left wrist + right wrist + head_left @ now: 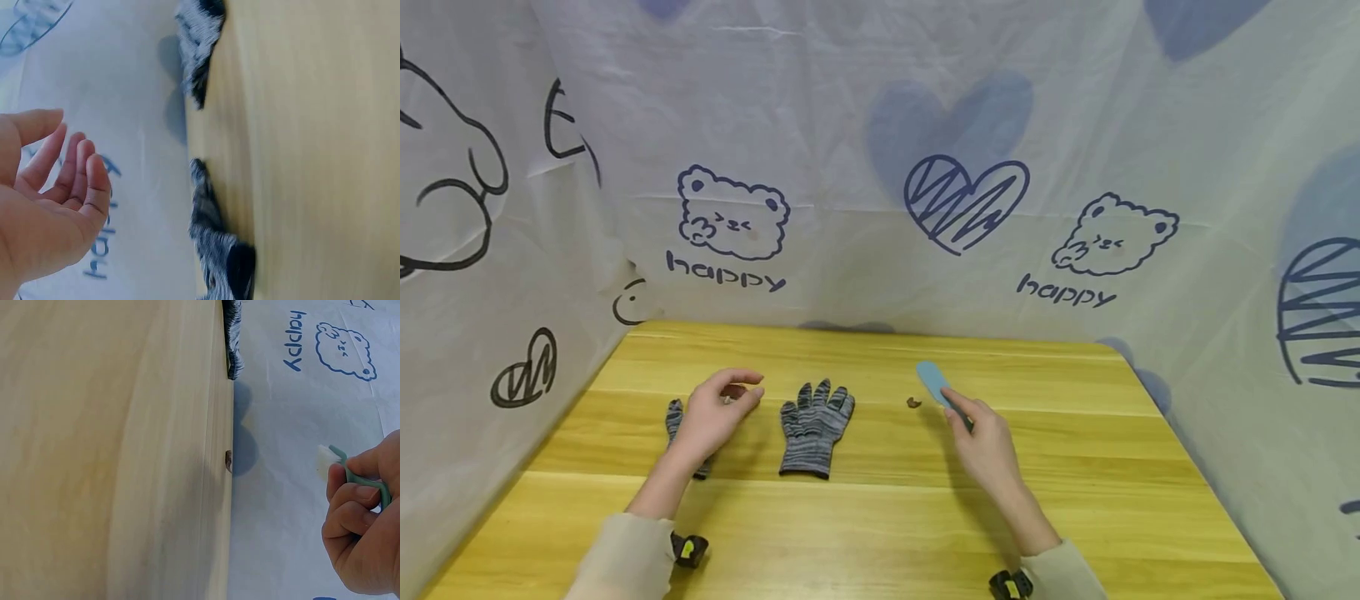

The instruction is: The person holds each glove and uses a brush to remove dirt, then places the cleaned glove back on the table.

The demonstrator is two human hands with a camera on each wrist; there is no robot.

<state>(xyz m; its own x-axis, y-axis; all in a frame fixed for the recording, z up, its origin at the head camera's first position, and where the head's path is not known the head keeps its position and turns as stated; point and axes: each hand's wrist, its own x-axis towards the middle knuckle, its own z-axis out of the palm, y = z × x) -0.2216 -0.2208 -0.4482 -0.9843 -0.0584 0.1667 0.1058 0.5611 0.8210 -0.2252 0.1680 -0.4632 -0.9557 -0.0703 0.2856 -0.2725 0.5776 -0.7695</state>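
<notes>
My right hand (988,442) grips the handle of a small blue-green scrub brush (933,382) above the table. In the right wrist view, white bristles (326,461) show on its underside. A little left of the brush, a small curled brown scrap (913,402) lies on the table. My left hand (718,412) hovers empty with loosely bent fingers, the thumb apart from them. Beneath it lies a grey-and-black knit glove (674,417), largely hidden by the hand and wrist. The matching glove (815,429) lies flat between my hands, fingers pointing away from me.
The yellow wood-grain table (880,533) ends at a pale hanging cloth (850,275) printed with bears and hearts, which also rises at both sides. Dark straps with small devices sit at both wrists, the left strap (689,550) close over the table.
</notes>
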